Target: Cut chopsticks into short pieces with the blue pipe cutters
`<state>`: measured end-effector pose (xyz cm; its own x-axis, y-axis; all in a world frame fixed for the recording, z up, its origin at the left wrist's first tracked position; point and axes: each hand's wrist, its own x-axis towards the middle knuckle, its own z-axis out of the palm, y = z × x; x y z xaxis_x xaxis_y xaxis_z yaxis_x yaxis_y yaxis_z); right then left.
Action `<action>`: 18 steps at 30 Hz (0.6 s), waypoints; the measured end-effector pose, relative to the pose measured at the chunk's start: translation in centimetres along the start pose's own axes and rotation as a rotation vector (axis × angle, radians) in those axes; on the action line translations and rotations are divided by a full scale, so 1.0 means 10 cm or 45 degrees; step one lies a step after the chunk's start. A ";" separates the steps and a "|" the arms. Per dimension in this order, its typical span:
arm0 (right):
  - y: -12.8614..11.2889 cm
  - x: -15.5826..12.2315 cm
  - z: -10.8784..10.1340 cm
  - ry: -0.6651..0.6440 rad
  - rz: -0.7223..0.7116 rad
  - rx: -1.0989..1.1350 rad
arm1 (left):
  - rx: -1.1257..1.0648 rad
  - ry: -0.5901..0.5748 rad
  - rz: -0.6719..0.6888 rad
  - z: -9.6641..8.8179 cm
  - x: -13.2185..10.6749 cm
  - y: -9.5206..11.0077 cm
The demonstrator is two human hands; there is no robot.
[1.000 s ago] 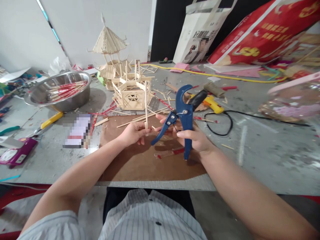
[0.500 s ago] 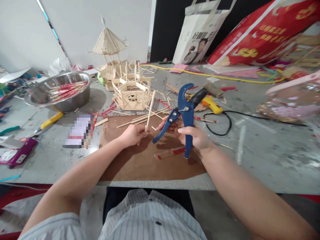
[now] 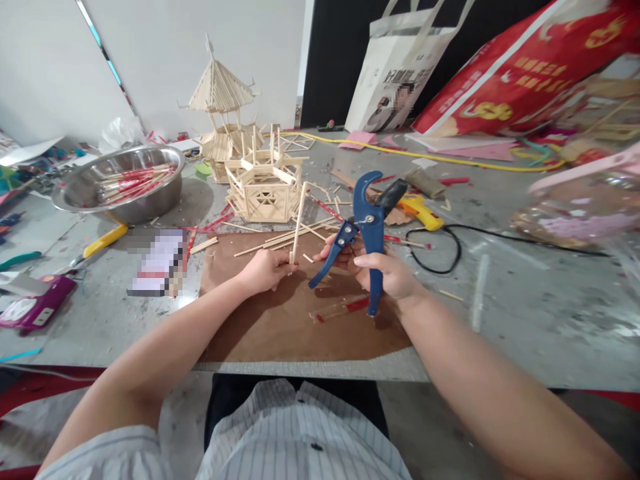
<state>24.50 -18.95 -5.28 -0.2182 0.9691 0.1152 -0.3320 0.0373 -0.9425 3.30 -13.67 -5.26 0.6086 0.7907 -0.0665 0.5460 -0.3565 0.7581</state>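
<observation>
My left hand (image 3: 267,270) pinches the lower end of a thin wooden stick (image 3: 299,220), which stands nearly upright and leans a little to the right. My right hand (image 3: 390,273) grips the handles of a blue ratchet cutter (image 3: 367,233), jaw pointing up, handles spread. Both hands hover over a brown board (image 3: 300,320) on the grey table. Just beyond the stick stands a hexagonal stick frame (image 3: 265,187), with a roofed stick pavilion (image 3: 220,113) behind it.
A steel bowl (image 3: 120,183) of red-tipped chopsticks sits at the left. Loose sticks lie along the board's far edge. A yellow glue gun (image 3: 417,203) with a black cord lies right of the cutter. A purple device (image 3: 35,307) and a yellow-handled tool (image 3: 103,241) lie at the left.
The stick in my left hand tilted from upright to leaning right. The cutter shifted slightly, staying in my right hand. The view moved a little.
</observation>
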 end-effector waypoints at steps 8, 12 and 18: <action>0.00 0.01 0.01 0.024 0.006 -0.003 | 0.049 0.033 0.055 0.01 -0.03 0.02; 0.00 0.01 0.02 0.039 0.014 0.001 | 0.050 0.060 0.065 0.02 -0.03 0.00; 0.03 0.02 0.00 0.023 0.012 0.042 | 0.024 0.040 0.059 0.02 -0.02 -0.03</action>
<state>24.41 -18.70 -5.51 -0.2050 0.9736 0.1006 -0.3604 0.0205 -0.9326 3.16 -13.80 -5.66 0.6153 0.7882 -0.0112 0.5286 -0.4021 0.7476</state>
